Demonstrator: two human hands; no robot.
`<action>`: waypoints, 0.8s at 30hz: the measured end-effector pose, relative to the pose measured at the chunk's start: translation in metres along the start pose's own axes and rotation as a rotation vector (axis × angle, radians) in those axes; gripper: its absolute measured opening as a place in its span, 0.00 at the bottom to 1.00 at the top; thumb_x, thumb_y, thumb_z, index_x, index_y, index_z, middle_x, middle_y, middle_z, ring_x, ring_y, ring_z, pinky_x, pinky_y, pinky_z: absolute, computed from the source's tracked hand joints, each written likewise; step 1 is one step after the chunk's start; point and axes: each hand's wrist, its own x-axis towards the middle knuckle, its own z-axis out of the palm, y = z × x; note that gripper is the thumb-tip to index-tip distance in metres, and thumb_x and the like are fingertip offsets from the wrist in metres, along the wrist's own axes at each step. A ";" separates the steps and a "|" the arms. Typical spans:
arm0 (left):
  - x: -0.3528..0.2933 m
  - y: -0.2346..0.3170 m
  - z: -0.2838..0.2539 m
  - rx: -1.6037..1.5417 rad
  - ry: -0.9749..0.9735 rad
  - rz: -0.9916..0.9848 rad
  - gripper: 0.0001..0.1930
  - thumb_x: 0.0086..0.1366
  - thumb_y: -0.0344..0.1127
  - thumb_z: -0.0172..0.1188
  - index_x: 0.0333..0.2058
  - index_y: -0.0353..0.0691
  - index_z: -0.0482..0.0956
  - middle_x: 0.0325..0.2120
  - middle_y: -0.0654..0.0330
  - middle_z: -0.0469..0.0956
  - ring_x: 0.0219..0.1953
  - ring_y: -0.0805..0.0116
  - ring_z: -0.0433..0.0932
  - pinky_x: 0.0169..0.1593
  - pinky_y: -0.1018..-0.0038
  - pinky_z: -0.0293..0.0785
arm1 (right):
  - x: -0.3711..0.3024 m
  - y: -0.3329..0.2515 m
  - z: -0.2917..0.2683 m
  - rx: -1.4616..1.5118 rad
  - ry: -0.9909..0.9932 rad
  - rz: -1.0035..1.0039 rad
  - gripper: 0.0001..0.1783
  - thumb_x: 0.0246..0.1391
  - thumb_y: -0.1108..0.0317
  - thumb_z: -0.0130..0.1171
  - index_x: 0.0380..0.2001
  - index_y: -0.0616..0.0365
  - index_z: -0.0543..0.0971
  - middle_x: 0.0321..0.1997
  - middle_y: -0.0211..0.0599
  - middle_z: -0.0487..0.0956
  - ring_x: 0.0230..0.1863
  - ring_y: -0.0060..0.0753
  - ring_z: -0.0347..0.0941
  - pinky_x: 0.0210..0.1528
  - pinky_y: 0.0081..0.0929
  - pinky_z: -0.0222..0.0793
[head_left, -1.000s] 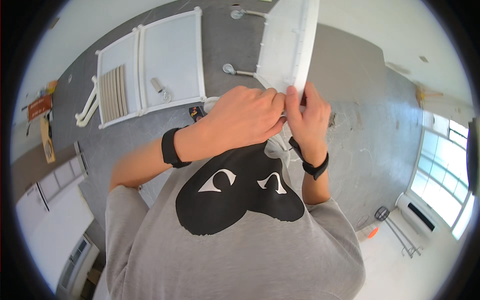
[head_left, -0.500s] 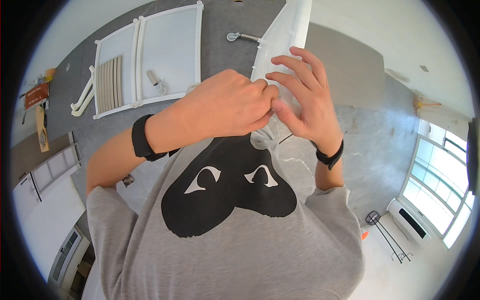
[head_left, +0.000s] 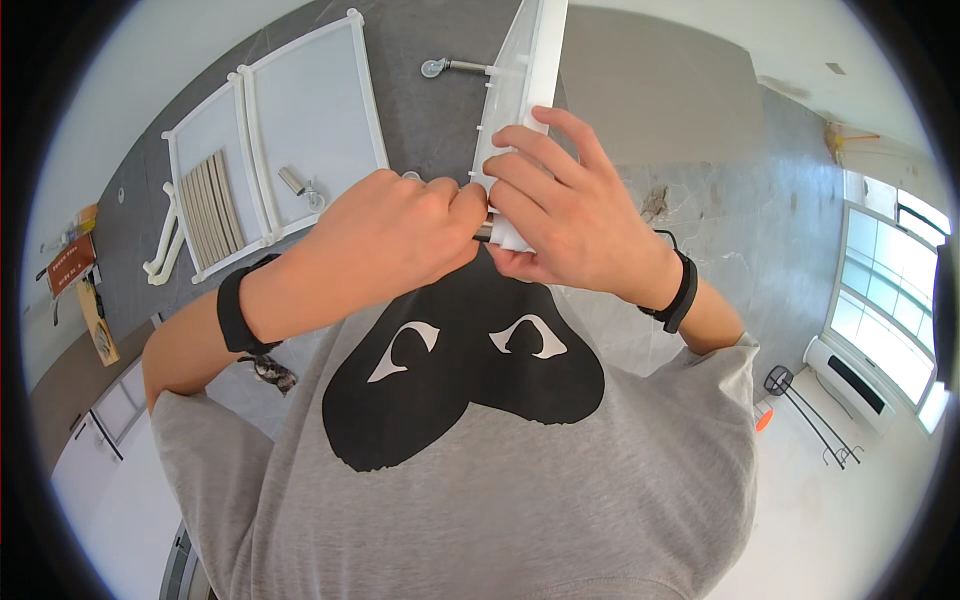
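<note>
My left hand (head_left: 415, 225) is closed in a fist around a short metal tube (head_left: 483, 232), with only a bit of it showing. A small round piece beyond that fist may be its caster wheel, but I cannot tell. My right hand (head_left: 575, 205) grips the near corner of a white rimmed shelf panel (head_left: 545, 60), which stands on edge and runs away from me. Tube and panel corner meet between my hands; whether they are joined is hidden. A caster leg (head_left: 455, 66) sticks out from the panel's far left side.
At the far left two white rimmed panels (head_left: 315, 110) lie on the grey floor. On them are a stack of beige slats (head_left: 210, 205) and a loose caster leg (head_left: 300, 185); white tubes (head_left: 165, 235) lie beside. A small mottled furry shape (head_left: 270, 372) is below my left forearm.
My right hand has gone from spread fingers to gripping the panel corner. My left fist has moved slightly down and left, and the metal tube now shows at the corner.
</note>
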 end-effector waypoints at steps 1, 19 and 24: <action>-0.001 -0.002 -0.003 -0.014 -0.048 -0.001 0.14 0.54 0.36 0.69 0.31 0.37 0.72 0.22 0.60 0.74 0.23 0.62 0.79 0.23 0.68 0.72 | 0.001 -0.002 0.001 0.004 -0.003 0.003 0.17 0.33 0.61 0.68 0.28 0.56 0.76 0.36 0.31 0.74 0.53 0.36 0.71 0.66 0.49 0.62; -0.079 -0.220 0.110 -0.037 0.048 -0.497 0.12 0.62 0.36 0.58 0.41 0.38 0.71 0.37 0.50 0.76 0.40 0.45 0.78 0.42 0.56 0.73 | 0.000 0.052 -0.023 0.043 -0.094 0.049 0.11 0.36 0.68 0.65 0.25 0.56 0.75 0.42 0.29 0.79 0.57 0.40 0.72 0.68 0.54 0.58; -0.103 -0.213 0.222 0.057 -0.030 -0.373 0.12 0.56 0.29 0.60 0.40 0.40 0.74 0.41 0.53 0.75 0.48 0.50 0.75 0.53 0.61 0.71 | -0.005 0.050 -0.027 0.043 -0.056 0.083 0.12 0.36 0.67 0.66 0.27 0.56 0.76 0.53 0.34 0.79 0.62 0.47 0.69 0.68 0.56 0.56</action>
